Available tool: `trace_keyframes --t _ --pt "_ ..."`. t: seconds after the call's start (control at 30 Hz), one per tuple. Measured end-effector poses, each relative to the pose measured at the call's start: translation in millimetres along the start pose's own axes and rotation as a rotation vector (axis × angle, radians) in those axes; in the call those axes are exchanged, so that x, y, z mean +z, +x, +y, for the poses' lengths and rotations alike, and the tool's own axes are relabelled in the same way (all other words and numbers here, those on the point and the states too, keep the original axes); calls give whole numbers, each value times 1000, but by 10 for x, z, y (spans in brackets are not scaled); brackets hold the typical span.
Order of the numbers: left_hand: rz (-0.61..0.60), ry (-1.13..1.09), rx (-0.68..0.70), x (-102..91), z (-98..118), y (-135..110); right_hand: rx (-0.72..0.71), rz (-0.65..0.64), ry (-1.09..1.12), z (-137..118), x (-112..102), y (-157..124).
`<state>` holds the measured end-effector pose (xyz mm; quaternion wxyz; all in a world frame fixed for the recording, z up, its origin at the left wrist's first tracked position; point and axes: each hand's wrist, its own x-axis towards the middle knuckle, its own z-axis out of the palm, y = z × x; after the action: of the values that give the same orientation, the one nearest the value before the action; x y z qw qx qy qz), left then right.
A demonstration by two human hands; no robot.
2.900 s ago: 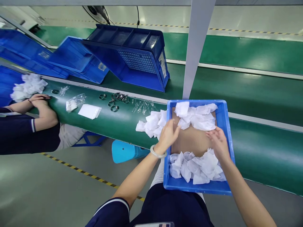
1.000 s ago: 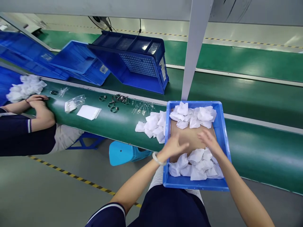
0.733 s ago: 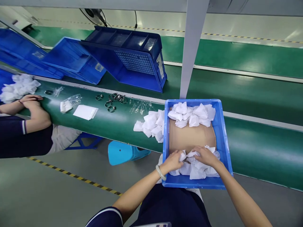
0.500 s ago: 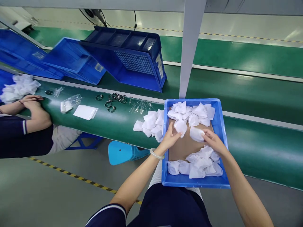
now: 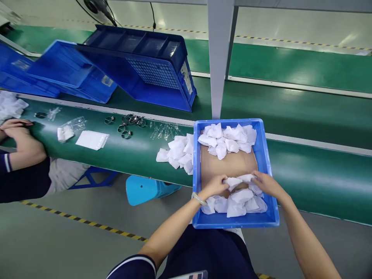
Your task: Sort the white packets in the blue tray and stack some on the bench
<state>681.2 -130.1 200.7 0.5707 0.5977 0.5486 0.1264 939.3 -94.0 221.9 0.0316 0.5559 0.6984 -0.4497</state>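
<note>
A shallow blue tray (image 5: 273,182) rests half on my lap and half on the green belt, lined with brown card (image 5: 229,164). White paper packets lie in two heaps in it, a far heap (image 5: 226,137) and a near heap (image 5: 235,199). My left hand (image 5: 215,186), with a pale bangle on its wrist, pinches a packet (image 5: 233,181) at the top of the near heap. On the right side of the same heap my right hand (image 5: 266,184) closes its fingers on another white packet (image 5: 248,178).
More white packets (image 5: 177,152) lie on the belt left of the tray. Metal rings (image 5: 128,124), small clear bags (image 5: 164,130) and a flat white pouch (image 5: 92,139) lie further left. Tilted blue crates (image 5: 139,66) stand behind. Another person's hands (image 5: 17,133) rest at far left. A grey post (image 5: 218,58) rises behind the tray.
Half a second ago both my hands held packets up near the far heap. They have come back down to the near heap and gripped packets there. The view shifted a little right.
</note>
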Motion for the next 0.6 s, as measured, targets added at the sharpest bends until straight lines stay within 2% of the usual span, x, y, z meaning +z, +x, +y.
trace_keyframes --t 0.1,0.17,0.23,0.27,0.37,0.43,0.5,0.6 --pt "106 -104 5 -288 75 154 -9 126 132 -14 -169 73" --pt "204 -177 1 -330 137 169 29 201 160 -8 -179 96" --pt "219 -202 -11 -207 187 111 89 201 95 3 -78 78" --pt "161 -167 4 -93 205 68 118 174 34 6 9 55" --pt "-27 90 88 331 226 -24 186 106 -159 -6 329 -51" --pt "-20 229 91 544 217 -12 223 87 -277 -25 498 -120" --pt "28 253 52 609 192 50 237 52 -360 -41 564 -163" --pt "25 219 41 412 145 174 226 -19 -412 -49 432 -169"
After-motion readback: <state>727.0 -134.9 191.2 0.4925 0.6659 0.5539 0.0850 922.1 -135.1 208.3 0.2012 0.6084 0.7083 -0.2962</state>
